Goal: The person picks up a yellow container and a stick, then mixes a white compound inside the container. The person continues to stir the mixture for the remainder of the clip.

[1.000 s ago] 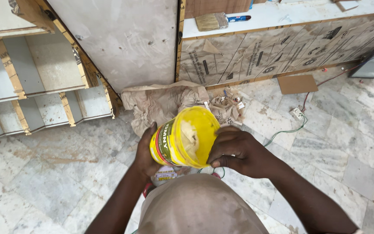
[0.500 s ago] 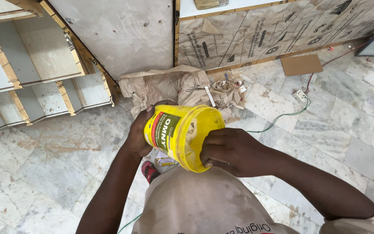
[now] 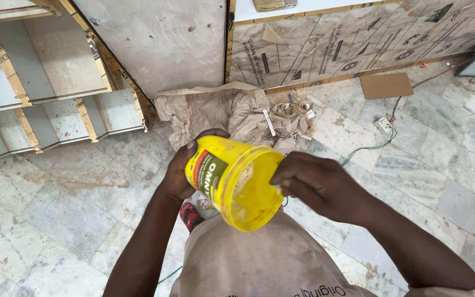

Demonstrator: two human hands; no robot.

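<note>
I hold a small yellow plastic tub [image 3: 237, 181] with a red and green label, tilted so its open mouth faces me. My left hand [image 3: 181, 171] grips the tub's base and side. My right hand [image 3: 314, 184] has its fingers curled at the tub's rim on the right; whether they hold anything there is hidden. The inside of the tub looks smeared and pale. Below the tub are my beige shirt [image 3: 259, 264] and a red shoe [image 3: 191, 215].
Crumpled brown paper [image 3: 215, 113] and scraps lie on the marble floor [image 3: 56, 214] ahead. A wooden shelf unit [image 3: 45, 93] lies at the left, panels wrapped in printed paper [image 3: 347, 49] at the back. A white socket with green wire [image 3: 384, 125] and a cardboard piece [image 3: 386, 85] lie right.
The tub has tilted more towards me, showing its inside. My right hand moved from the lower rim to the right side of the rim.
</note>
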